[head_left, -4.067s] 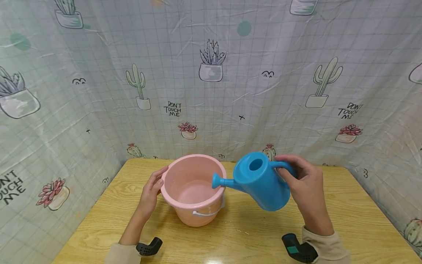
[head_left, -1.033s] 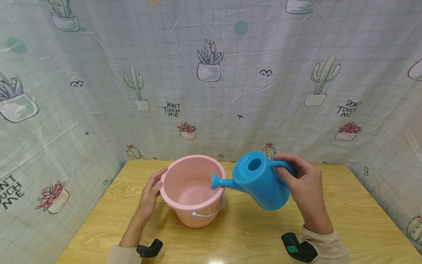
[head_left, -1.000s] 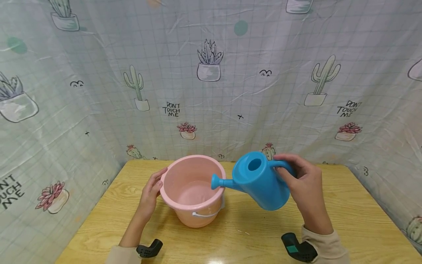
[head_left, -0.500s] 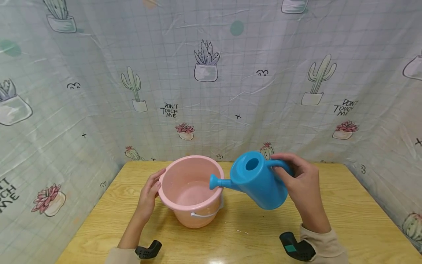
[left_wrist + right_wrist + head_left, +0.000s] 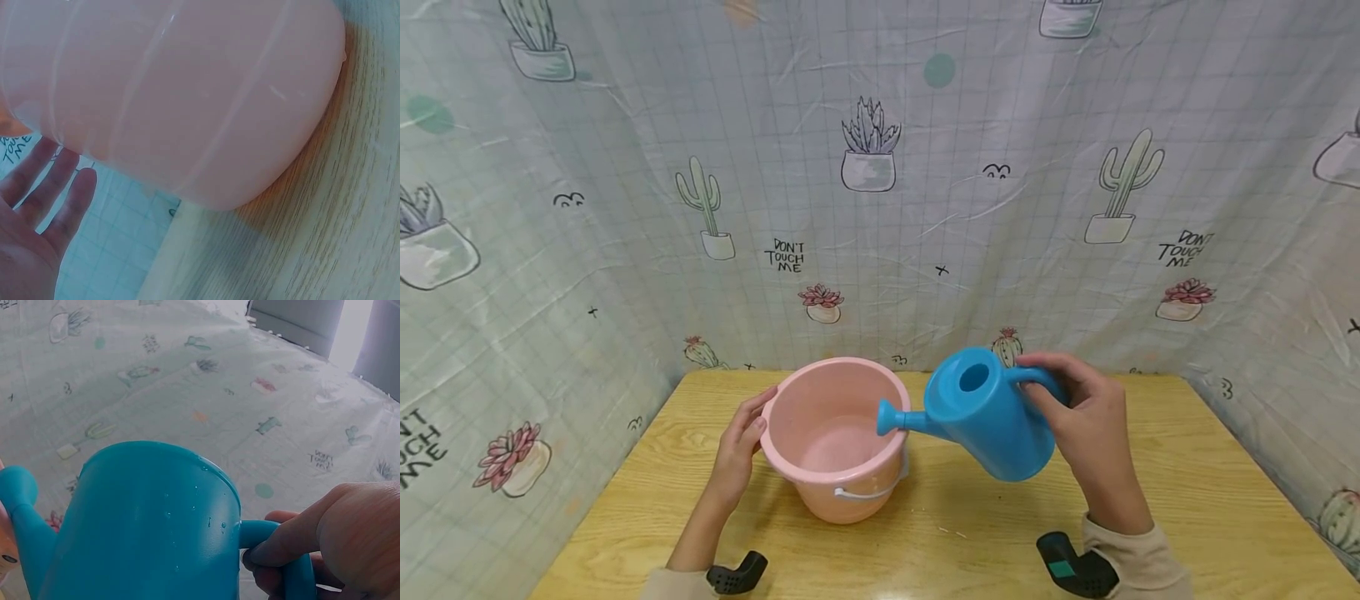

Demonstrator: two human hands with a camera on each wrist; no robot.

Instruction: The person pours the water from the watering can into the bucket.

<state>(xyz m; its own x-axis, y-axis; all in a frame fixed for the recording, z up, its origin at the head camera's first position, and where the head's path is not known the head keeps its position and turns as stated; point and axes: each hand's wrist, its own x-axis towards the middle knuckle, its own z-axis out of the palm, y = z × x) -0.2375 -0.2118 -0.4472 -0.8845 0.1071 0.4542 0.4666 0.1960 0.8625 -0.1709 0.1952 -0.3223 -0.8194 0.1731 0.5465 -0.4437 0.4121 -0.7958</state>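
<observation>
A pink bucket [image 5: 880, 485] stands on the table, its white handle hanging down at the front. My left hand [image 5: 737, 450] rests against its left side at the rim. In the left wrist view, three fairly straight fingers [image 5: 74, 194] touch the bucket's wall [image 5: 206, 94]; the thumb is out of sight there. To the right, my right hand [image 5: 1093, 417] grips the handle of a blue watering can [image 5: 992, 425]. The can tilts left, its spout head [image 5: 889, 417] over the bucket's right rim. No stream shows from the spout. Droplets dot the can's body [image 5: 156, 525] in the right wrist view.
A light wooden table [image 5: 1180, 475] carries the bucket. Small wet marks [image 5: 951, 532] lie on it, right of the bucket. A plant-printed curtain [image 5: 955, 208] surrounds the table at the back and both sides. Each wrist wears a black device [image 5: 737, 573].
The head view has shifted slightly. Relative to each other, the bucket, the watering can and both hands keep the same positions.
</observation>
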